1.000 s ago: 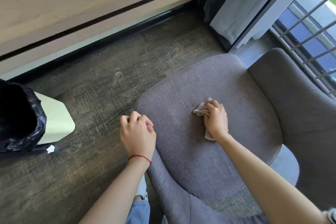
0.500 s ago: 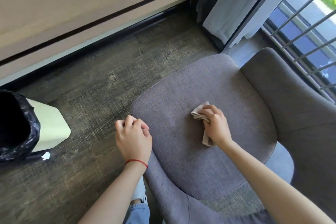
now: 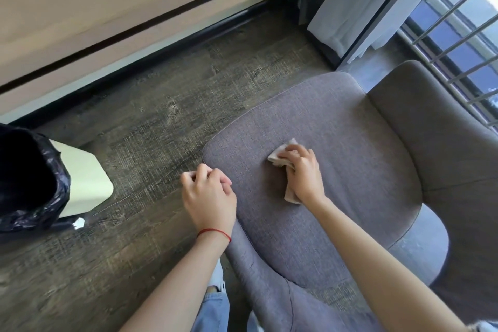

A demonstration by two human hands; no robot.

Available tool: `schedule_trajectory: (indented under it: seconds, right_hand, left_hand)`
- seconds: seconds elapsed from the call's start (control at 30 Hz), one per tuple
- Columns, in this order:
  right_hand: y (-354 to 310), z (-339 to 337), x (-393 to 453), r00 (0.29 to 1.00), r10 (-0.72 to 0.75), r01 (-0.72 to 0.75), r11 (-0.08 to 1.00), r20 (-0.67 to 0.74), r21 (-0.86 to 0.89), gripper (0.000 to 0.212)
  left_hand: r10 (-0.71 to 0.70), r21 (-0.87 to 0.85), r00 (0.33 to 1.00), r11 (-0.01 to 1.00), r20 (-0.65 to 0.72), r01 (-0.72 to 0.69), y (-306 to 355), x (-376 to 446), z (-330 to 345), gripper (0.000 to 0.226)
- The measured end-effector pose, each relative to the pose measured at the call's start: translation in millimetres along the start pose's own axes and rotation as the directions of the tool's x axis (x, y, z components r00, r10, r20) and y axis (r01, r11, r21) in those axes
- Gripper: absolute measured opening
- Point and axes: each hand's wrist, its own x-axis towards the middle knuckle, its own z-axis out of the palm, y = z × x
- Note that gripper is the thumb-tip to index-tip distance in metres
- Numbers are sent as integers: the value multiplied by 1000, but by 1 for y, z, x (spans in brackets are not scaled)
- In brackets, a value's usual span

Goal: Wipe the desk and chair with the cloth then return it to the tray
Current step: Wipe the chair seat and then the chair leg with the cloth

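A grey upholstered chair [image 3: 358, 143] fills the right half of the view, its backrest to the right. My right hand [image 3: 303, 172] presses a small beige cloth [image 3: 281, 152] flat on the middle of the seat, fingers wrapped over it. My left hand [image 3: 208, 197], with a red string at the wrist, hovers at the seat's left front edge, fingers curled loosely and holding nothing. The light wooden desk [image 3: 94, 0] runs across the top of the view. No tray is in sight.
A white bin with a black liner [image 3: 40, 178] stands on the dark wooden floor [image 3: 151, 121] at the left. A grey curtain [image 3: 358, 3] and a window with metal bars [image 3: 458, 24] are at the upper right. My jeans and shoe show below.
My right hand has slid the cloth a little across the seat towards its front left. My left hand has stayed curled beside the seat edge.
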Motion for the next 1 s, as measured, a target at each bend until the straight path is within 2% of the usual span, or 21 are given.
schedule_trajectory:
  seconds: [0.1,0.13,0.2,0.27,0.33,0.37,0.4,0.43,0.5,0.53,0.57,0.63,0.67,0.7,0.73,0.8,0.87,0.93,1.0]
  right_hand:
    - [3,-1,11,954,266,-258,963,-141,72,40]
    - [-1,-1,13,961,254,-249,967,-111,53,39]
    - [-6,1,10,997,76,-76,997,26,-6,36]
    - [-1,-5,8,999,-32,33,999,39,-25,37]
    - [13,-14,15,987,133,-133,991,-87,4,41]
    - [16,-15,17,967,226,-227,974,-115,9,43]
    - [13,-15,17,965,246,-247,969,-89,-9,42]
    - [8,-14,14,984,179,-179,983,-12,-49,42]
    - [5,-12,3,984,-43,61,993,175,-98,43]
    - [7,-14,-1,970,-117,140,985,213,-99,44]
    - [10,-18,-3,977,-120,138,986,176,-95,44]
    - [17,-23,1,995,99,-100,993,-22,-61,46]
    - [17,-23,4,971,229,-232,972,-72,-40,48]
    - [14,-21,5,957,284,-287,957,-63,-45,48]
    - [8,-18,3,968,250,-250,966,-14,-62,46]
    - [-5,-10,-4,997,6,1,997,79,-83,37]
    - [-16,-3,-15,979,-181,188,979,89,-76,29]
    - [-26,6,-26,980,-195,196,980,28,-23,27]
    - [-36,12,-38,991,-132,133,983,-18,124,32]
  left_hand:
    - [6,-5,1000,1000,-12,-6,0,0,0,22]
    - [11,-7,1000,1000,-20,-11,0,0,0,22]
    - [19,-12,1000,1000,-22,-20,-1,0,0,22]
    - [21,-18,1000,1000,-15,-21,-2,0,0,23]
    - [23,-16,1000,1000,-11,-23,-1,-1,0,23]
    - [26,-13,1000,1000,-17,-26,-1,0,0,23]
    - [27,-9,999,1000,-25,-28,-2,0,0,23]
    - [27,-6,999,1000,-29,-28,-2,0,1,22]
    - [22,-3,999,1000,-25,-22,-4,0,1,21]
    - [16,-1,1000,1000,-24,-16,-4,0,2,21]
    - [10,4,1000,1000,-20,-10,-4,0,2,20]
    - [10,4,1000,1000,-10,-10,-3,-1,1,20]
    - [10,3,1000,1000,-7,-10,-3,-1,1,20]
    - [7,6,1000,1000,-8,-7,-2,-1,1,21]
    - [2,11,1000,1000,-10,-2,-2,-1,1,21]
    - [-1,10,1000,1000,-8,1,-2,0,1,22]
    - [10,15,1000,1000,-6,-10,-3,1,2,21]
    - [16,23,1000,1000,-5,-16,-4,1,3,20]
    - [23,30,1000,999,11,-23,-5,0,1,18]
